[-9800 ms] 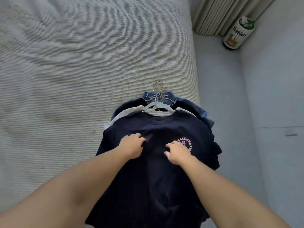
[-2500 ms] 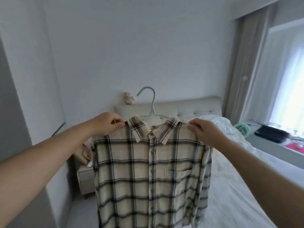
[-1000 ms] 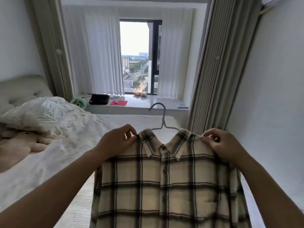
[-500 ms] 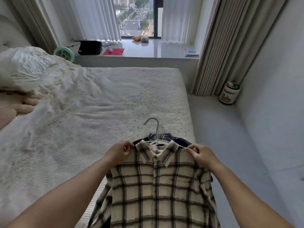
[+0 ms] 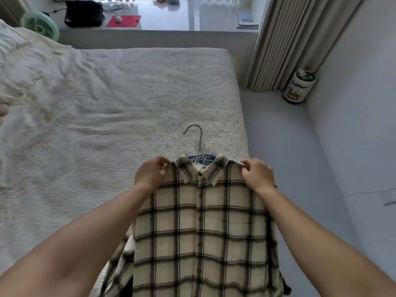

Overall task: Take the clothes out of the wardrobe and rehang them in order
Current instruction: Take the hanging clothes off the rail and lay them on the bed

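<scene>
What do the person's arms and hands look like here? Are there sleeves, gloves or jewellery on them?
Both forearms are bare as far as the frame shows: no sleeves in view. The left hand and the right hand wear no gloves, and no ring, watch or bracelet shows on them.

There is a single view, from a camera worn on the person's head, looking forward and steeply down along both forearms. It sits close above the left hand [image 5: 151,175] and right hand [image 5: 257,176], which fall just below the middle of the picture. Beyond the fingertips the bed [image 5: 107,108] stretches away to a window ledge [image 5: 171,20] at the top edge; right of the right fingers lies the floor [image 5: 289,146]. Wide-angle bending curves the edges.
</scene>
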